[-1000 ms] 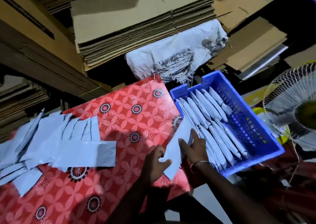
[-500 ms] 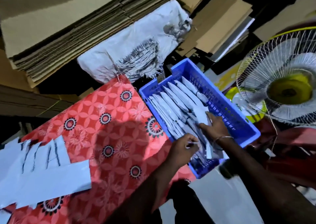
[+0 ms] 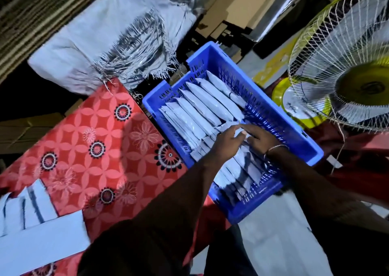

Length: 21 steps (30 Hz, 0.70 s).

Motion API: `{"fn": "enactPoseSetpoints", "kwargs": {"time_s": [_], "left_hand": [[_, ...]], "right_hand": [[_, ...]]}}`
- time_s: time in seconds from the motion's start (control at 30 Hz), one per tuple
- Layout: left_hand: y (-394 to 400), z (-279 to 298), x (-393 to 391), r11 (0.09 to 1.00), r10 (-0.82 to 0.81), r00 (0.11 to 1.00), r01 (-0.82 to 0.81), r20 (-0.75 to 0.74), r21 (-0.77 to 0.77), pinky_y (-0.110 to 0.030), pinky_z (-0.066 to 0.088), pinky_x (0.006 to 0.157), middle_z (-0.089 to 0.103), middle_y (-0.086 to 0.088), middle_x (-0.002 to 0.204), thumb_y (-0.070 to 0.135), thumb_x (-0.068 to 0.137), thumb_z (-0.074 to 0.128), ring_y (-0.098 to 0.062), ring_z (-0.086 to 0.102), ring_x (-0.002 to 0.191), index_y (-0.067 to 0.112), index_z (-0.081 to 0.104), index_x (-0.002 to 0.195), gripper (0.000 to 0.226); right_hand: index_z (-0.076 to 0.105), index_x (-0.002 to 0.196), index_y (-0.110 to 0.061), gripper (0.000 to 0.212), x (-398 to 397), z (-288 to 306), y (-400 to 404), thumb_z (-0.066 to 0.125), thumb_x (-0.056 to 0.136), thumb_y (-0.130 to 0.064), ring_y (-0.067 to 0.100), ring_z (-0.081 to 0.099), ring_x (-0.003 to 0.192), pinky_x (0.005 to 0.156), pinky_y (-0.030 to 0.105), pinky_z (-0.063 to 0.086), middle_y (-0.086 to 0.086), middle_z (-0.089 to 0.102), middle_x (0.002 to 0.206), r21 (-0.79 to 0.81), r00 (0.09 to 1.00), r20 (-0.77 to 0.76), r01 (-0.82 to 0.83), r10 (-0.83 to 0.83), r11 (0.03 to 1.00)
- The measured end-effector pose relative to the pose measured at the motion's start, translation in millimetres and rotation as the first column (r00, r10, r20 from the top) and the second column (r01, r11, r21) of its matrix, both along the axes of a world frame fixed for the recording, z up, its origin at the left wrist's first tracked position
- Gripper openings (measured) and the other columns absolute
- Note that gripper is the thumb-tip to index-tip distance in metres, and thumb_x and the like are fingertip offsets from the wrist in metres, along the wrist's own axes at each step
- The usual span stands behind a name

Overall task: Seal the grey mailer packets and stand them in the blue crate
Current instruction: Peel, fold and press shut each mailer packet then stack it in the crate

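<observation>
The row of smooth grey plastic mailer packets stands on edge, leaning, inside the blue perforated plastic crate at the centre of the frame; the packets nearest the lower edge are shadowed and partly hidden under the forearms, so their count cannot be made out. One grey packet in the middle of the crate sits between both hands. The left hand curls its fingers round it from the left, and the right hand, with a thin metal bangle at the wrist, pinches it from the right; where exactly the fingertips meet is hard to tell. To the left lies the bench under a red floral patterned cloth, with flat pale grey empty mailers cut off at the lower left edge. A frayed white woven sack lies at upper centre, and a yellow wire-caged fan, cut off at the frame edge, stands at upper right.
</observation>
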<state>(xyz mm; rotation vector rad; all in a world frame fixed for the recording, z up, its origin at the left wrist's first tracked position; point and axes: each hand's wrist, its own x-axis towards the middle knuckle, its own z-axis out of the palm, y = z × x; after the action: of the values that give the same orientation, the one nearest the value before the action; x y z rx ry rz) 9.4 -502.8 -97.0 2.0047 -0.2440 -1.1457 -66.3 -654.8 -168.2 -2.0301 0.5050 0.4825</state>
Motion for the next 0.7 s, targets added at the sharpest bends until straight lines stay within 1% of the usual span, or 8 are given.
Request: {"fn": "enactPoseSetpoints", "kwargs": {"time_s": [0.1, 0.17, 0.27, 0.4, 0.47, 0.53, 0.63, 0.7], "left_hand": [[-7, -23, -4, 1.0, 0.005, 0.998, -0.004, -0.067, 0.025, -0.03, 0.034, 0.115, 0.048, -0.006, 0.155, 0.036, 0.106, 0.054, -0.021, 0.046, 0.142, 0.015, 0.046, 0.152, 0.051], [-14, -32, -7, 0.999, 0.043, 0.99, -0.042, -0.131, 0.006, -0.031, 0.03, 0.12, 0.043, -0.005, 0.158, 0.04, 0.103, 0.058, -0.019, 0.041, 0.146, 0.015, 0.044, 0.153, 0.058], [-21, -40, -6, 0.997, 0.083, 0.981, -0.083, -0.175, 0.005, -0.036, 0.029, 0.123, 0.04, -0.004, 0.161, 0.056, 0.088, 0.06, -0.018, 0.038, 0.148, 0.016, 0.041, 0.155, 0.08], [-9, -30, -6, 0.993, 0.108, 0.978, -0.116, -0.176, -0.034, -0.037, 0.027, 0.124, 0.038, -0.003, 0.162, 0.053, 0.091, 0.061, -0.018, 0.036, 0.149, 0.016, 0.043, 0.155, 0.076], [10, -18, -10, 0.988, 0.116, 0.978, -0.132, -0.173, -0.082, -0.036, 0.03, 0.122, 0.043, -0.005, 0.16, 0.041, 0.101, 0.059, -0.019, 0.039, 0.148, 0.014, 0.047, 0.152, 0.059], [38, -3, -17, 0.982, 0.142, 0.979, -0.157, -0.144, -0.103, -0.036, 0.035, 0.12, 0.052, -0.006, 0.153, 0.049, 0.096, 0.061, -0.018, 0.046, 0.142, 0.018, 0.052, 0.148, 0.061], [86, 22, -29, 0.966, 0.208, 0.975, -0.218, -0.083, -0.136, -0.033, 0.042, 0.112, 0.065, -0.003, 0.133, 0.059, 0.081, 0.063, -0.008, 0.059, 0.124, 0.02, 0.061, 0.137, 0.068], [123, 41, -38, 0.953, 0.262, 0.965, -0.263, -0.027, -0.148, -0.03, 0.046, 0.107, 0.07, -0.001, 0.123, 0.048, 0.087, 0.064, -0.004, 0.062, 0.113, 0.017, 0.065, 0.128, 0.051]], "right_hand": [[0.045, 0.151, -0.02, 0.06, -9, -28, 0, 0.053, 0.095, -0.002, 0.02, 0.032, 0.149, 0.125, 0.04, 0.021, 0.005, 0.041, 0.157, 0.044, 0.996, 0.013, 0.084, -0.085, 0.995], [0.045, 0.15, -0.015, 0.058, -11, -40, 3, 0.052, 0.096, 0.005, 0.019, 0.031, 0.149, 0.123, 0.03, 0.019, 0.005, 0.038, 0.158, 0.041, 0.982, -0.006, 0.191, -0.191, 0.981], [0.042, 0.152, -0.013, 0.057, -8, -50, 3, 0.052, 0.097, 0.001, 0.019, 0.03, 0.15, 0.119, 0.022, 0.016, 0.006, 0.034, 0.16, 0.014, 0.979, -0.024, 0.204, -0.203, 0.979], [0.046, 0.15, -0.012, 0.058, -5, -38, 4, 0.054, 0.093, -0.018, 0.025, 0.042, 0.142, 0.118, 0.027, 0.027, 0.009, 0.045, 0.155, -0.055, 0.978, -0.049, 0.199, -0.202, 0.978], [0.058, 0.138, -0.01, 0.063, -4, -13, 11, 0.046, 0.079, -0.03, 0.032, 0.056, 0.127, 0.108, 0.04, 0.044, 0.015, 0.06, 0.138, -0.145, 0.979, 0.03, 0.205, -0.203, 0.968], [0.066, 0.126, -0.005, 0.057, -2, 20, 25, 0.044, 0.076, -0.021, 0.035, 0.062, 0.116, 0.1, 0.044, 0.05, 0.017, 0.065, 0.125, -0.156, 0.953, 0.19, 0.268, -0.238, 0.951], [0.07, 0.118, -0.006, 0.044, -1, 75, 61, 0.047, 0.081, -0.01, 0.024, 0.066, 0.108, 0.095, 0.035, 0.052, 0.009, 0.07, 0.115, -0.018, 0.891, 0.367, 0.294, -0.267, 0.956], [0.072, 0.114, -0.011, 0.039, -2, 106, 90, 0.048, 0.083, -0.01, 0.013, 0.069, 0.101, 0.089, 0.025, 0.052, 0.0, 0.074, 0.105, 0.072, 0.878, 0.408, 0.241, -0.249, 0.968]]}}
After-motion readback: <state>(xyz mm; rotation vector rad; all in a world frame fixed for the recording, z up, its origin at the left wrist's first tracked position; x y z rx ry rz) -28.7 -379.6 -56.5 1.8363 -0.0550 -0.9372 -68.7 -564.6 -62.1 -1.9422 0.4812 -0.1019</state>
